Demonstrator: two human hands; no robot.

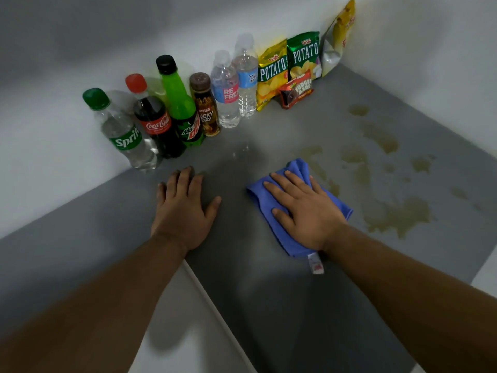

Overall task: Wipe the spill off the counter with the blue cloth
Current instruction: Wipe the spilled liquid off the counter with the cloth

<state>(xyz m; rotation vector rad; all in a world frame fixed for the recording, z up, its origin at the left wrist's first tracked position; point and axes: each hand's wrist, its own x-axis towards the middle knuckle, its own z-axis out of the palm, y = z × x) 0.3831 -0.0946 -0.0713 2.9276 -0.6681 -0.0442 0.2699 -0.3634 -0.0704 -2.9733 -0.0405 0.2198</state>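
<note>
A folded blue cloth (pixel 262 196) lies flat on the grey counter (pixel 242 278), a white tag at its near corner. My right hand (pixel 304 211) presses palm-down on the cloth, fingers spread. A yellowish-brown spill (pixel 398 214) spreads in patches over the counter to the right of the cloth, reaching the far right corner. The cloth's right edge touches the nearest streaks. My left hand (pixel 183 208) rests flat on the bare counter to the left, holding nothing.
Along the back wall stand a Sprite bottle (pixel 121 130), a Coca-Cola bottle (pixel 154 117), a Mountain Dew bottle (pixel 180 103), a brown coffee bottle (pixel 205 103) and two water bottles (pixel 236 84). Chip bags (pixel 287 68) and a fudge bar pack (pixel 297 90) lean further right.
</note>
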